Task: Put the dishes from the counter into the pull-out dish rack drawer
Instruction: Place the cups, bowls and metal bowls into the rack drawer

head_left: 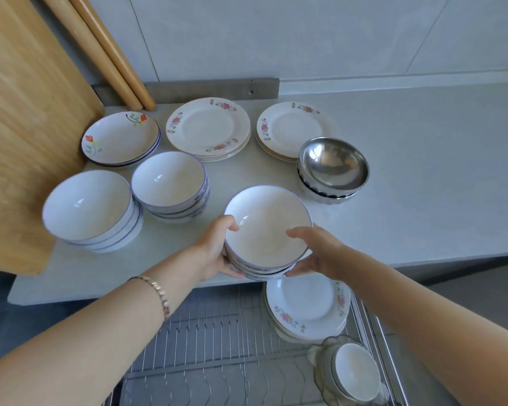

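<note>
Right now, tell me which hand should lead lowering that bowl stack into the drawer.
Probably the left. Both hands clasp the bowl stack: left hand, right hand. The dish rack drawer shows bare wire on the left side, while floral plates and cups occupy its right.

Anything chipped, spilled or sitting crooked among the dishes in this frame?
Nothing stands out. The stack of bowls held between the left hand and right hand looks level, the counter stacks sit squarely, and no chips or spills show.

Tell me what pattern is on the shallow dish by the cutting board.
The dish is white with red-orange flowers, green stems and a dark blue rim, seen in the head view.
</note>
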A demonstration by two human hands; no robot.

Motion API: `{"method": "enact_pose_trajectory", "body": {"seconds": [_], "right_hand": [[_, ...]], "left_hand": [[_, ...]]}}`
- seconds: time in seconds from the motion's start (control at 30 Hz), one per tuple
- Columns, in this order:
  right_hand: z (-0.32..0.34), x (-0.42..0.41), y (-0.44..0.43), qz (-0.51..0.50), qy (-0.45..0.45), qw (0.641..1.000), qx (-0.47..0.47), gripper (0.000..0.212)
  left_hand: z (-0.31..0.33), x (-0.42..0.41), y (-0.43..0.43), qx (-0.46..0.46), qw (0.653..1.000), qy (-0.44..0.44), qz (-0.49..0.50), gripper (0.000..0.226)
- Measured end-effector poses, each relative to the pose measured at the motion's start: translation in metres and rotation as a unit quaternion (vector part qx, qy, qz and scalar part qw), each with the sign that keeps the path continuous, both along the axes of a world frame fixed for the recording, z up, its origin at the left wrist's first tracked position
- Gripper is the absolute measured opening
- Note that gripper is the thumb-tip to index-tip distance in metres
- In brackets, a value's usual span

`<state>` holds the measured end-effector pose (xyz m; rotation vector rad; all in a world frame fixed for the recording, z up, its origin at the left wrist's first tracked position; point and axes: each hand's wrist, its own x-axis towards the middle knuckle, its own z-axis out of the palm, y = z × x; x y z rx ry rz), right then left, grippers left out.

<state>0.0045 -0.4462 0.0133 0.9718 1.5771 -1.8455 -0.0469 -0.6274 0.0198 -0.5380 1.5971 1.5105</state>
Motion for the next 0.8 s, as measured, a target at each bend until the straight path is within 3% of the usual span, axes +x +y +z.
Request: {"method": "enact_pose_trajectory", "body": {"seconds": [0.2,0.47,0.63,0.8], "right_hand": [[0.009,0.059,-0.021,0.115,0.057,0.991,0.041,0.043],[-0.064,0.137,-0.059,0.179,-0.012,0.982,0.052,0.06],[-0.138,0.17,-0.073,0.094,-0.093,0.991,-0.014,0.059],[-0.2,0.194,-0.066,0.025,-0.161,0.986,-0.022,0.058]], "left_hand": [[-0.003,0.083,-0.043,0.057,0.995,0.02,0.08,0.036],[-0.076,0.174,-0.079,-0.003,0.992,-0.078,0.103,0.034],[-0.145,0.188,-0.083,-0.044,0.991,-0.118,0.056,0.073],[-0.207,0.197,-0.067,-0.051,0.989,-0.141,0.011,0.074]]}}
